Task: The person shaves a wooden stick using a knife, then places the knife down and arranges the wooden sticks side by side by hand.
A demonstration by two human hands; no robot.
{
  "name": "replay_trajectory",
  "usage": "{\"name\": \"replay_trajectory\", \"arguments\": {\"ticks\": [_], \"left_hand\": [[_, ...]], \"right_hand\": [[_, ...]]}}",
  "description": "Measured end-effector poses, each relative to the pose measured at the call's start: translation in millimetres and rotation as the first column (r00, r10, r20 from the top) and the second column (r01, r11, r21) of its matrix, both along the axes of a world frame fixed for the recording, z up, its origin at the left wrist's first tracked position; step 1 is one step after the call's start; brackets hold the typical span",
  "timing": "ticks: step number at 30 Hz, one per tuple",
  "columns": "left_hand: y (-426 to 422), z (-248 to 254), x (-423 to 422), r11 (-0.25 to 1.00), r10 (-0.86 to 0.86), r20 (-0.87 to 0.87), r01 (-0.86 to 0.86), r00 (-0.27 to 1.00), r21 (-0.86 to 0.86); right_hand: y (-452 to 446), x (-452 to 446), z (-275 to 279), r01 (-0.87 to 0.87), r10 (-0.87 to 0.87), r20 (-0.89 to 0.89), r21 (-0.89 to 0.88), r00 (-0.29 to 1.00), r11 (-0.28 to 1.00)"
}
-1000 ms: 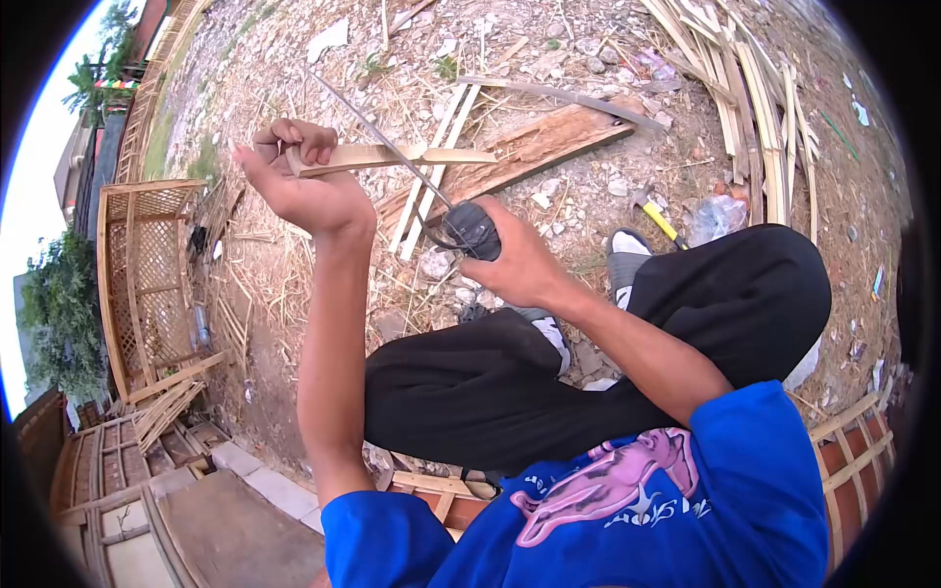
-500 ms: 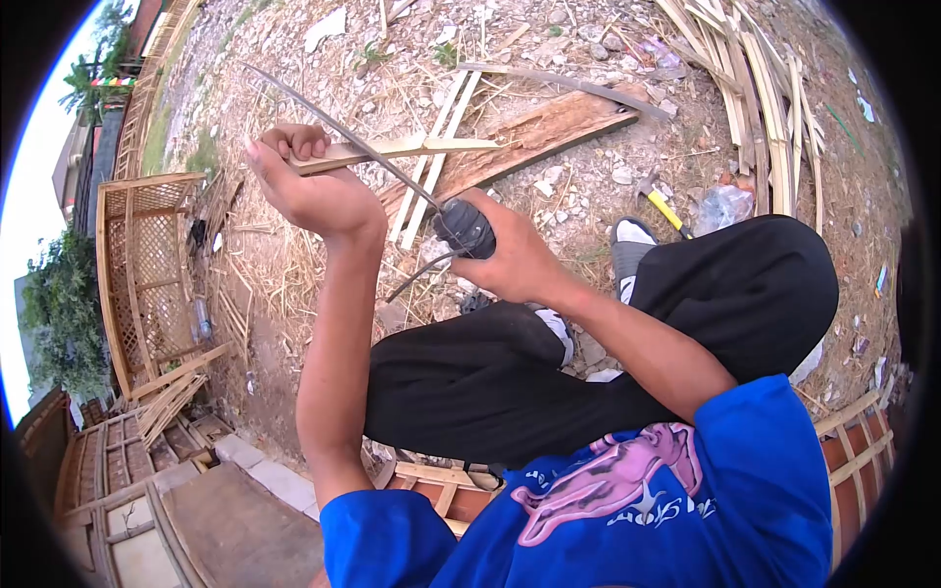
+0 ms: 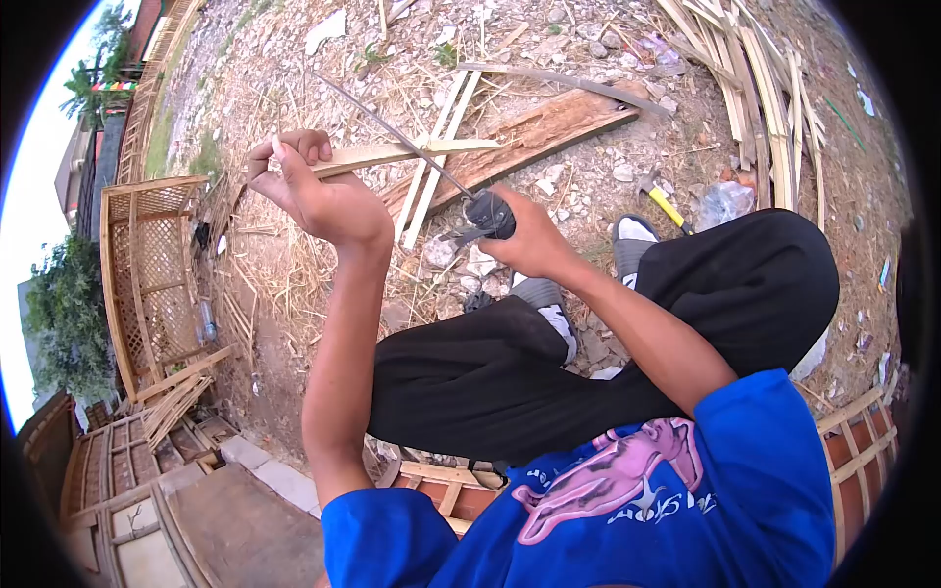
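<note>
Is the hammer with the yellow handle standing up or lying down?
Lying down: the hammer is stretched out along the stony ground.

Outdoor work yard, stony ground, stacked wood strips.

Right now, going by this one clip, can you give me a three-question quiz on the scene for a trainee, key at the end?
1. Multiple choice: what does the left hand hold?
A) a stone
B) a thin wooden strip
C) a shoe

2. True or false: in this view, the metal rod extending from the dark handle in the right hand crosses the strip.

3. Fill the gap: the hammer on the ground near the clear plastic bag has a ____ handle.

Key: 1 B; 2 true; 3 yellow.
</note>
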State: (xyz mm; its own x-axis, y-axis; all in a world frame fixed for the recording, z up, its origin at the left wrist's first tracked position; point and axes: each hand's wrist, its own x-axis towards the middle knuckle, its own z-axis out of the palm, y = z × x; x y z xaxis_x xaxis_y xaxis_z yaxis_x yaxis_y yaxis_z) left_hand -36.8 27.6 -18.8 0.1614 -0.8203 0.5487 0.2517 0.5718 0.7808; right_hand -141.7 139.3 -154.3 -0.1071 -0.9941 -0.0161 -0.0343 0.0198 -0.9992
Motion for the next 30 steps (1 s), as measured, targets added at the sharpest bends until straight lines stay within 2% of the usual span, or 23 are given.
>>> {"name": "replay_trajectory", "arguments": {"ticks": [2, 5, 10, 12, 15, 17, 19, 20, 21, 22, 23, 24, 26, 27, 28, 30], "left_hand": [[-5, -1, 5, 1.0, -0.008, 0.022, 0.009, 1.0, -0.005], [-3, 1, 4, 0.999, -0.032, 0.035, 0.031, 0.999, 0.024], [-3, -6, 6, 0.994, -0.096, 0.04, 0.094, 0.995, 0.058], [-1, -8, 2, 0.999, -0.014, 0.086, 0.009, 0.996, 0.054], [5, -7, -1, 0.998, 0.044, 0.178, -0.052, 0.983, 0.043], [9, -7, -5, 0.993, 0.106, 0.207, -0.113, 0.973, 0.018], [1, -9, 6, 0.994, 0.094, 0.254, -0.106, 0.963, 0.034], [0, -8, 8, 0.994, 0.077, 0.248, -0.093, 0.966, 0.055], [1, -9, 10, 0.994, 0.059, 0.24, -0.08, 0.969, 0.08], [-3, -12, 13, 0.993, 0.119, 0.351, -0.118, 0.929, -0.025], [-6, -12, 13, 0.995, 0.102, 0.326, -0.102, 0.94, -0.017], [-7, -11, 12, 0.997, 0.08, 0.305, -0.081, 0.949, -0.008], [-6, -11, 9, 0.999, 0.043, 0.254, -0.049, 0.966, 0.018], [-2, -7, 1, 0.998, 0.037, 0.217, -0.045, 0.975, 0.032], [2, -7, -1, 0.998, 0.041, 0.181, -0.05, 0.983, 0.05], [-1, -10, 3, 0.998, 0.025, 0.18, -0.034, 0.983, 0.048]], "right_hand": [[-2, -1, -7, 0.009, -0.005, -0.11, 0.045, 0.994, 0.999], [-2, -1, 2, 0.013, 0.003, -0.11, 0.144, 0.994, 0.99], [1, 0, 32, 0.08, -0.08, 0.013, 0.007, 0.997, 0.997], [2, -4, 57, 0.073, -0.069, 0.057, -0.057, 0.996, 0.996], [6, 4, 60, 0.039, -0.027, 0.106, -0.108, 0.994, 0.993], [3, 4, 22, 0.033, -0.034, 0.042, 0.032, 0.999, 0.999], [-4, -4, -3, 0.047, -0.039, -0.063, 0.147, 0.997, 0.988], [-5, -1, -9, 0.055, -0.039, -0.13, 0.126, 0.991, 0.99], [-2, 1, -3, 0.058, -0.041, -0.126, 0.137, 0.991, 0.989], [-1, 2, 7, 0.058, -0.04, -0.128, 0.143, 0.991, 0.988], [-2, 0, 14, 0.058, -0.038, -0.135, 0.143, 0.99, 0.988], [-4, 1, 19, 0.071, -0.054, -0.159, 0.108, 0.986, 0.992], [1, 4, 30, 0.06, -0.059, -0.034, 0.031, 0.998, 0.998], [2, 1, 48, 0.053, -0.053, 0.026, -0.004, 0.998, 0.999], [2, -5, 70, 0.015, -0.015, 0.002, 0.025, 1.0, 1.0], [4, 0, 71, 0.043, -0.037, 0.055, -0.106, 0.998, 0.993]]}}
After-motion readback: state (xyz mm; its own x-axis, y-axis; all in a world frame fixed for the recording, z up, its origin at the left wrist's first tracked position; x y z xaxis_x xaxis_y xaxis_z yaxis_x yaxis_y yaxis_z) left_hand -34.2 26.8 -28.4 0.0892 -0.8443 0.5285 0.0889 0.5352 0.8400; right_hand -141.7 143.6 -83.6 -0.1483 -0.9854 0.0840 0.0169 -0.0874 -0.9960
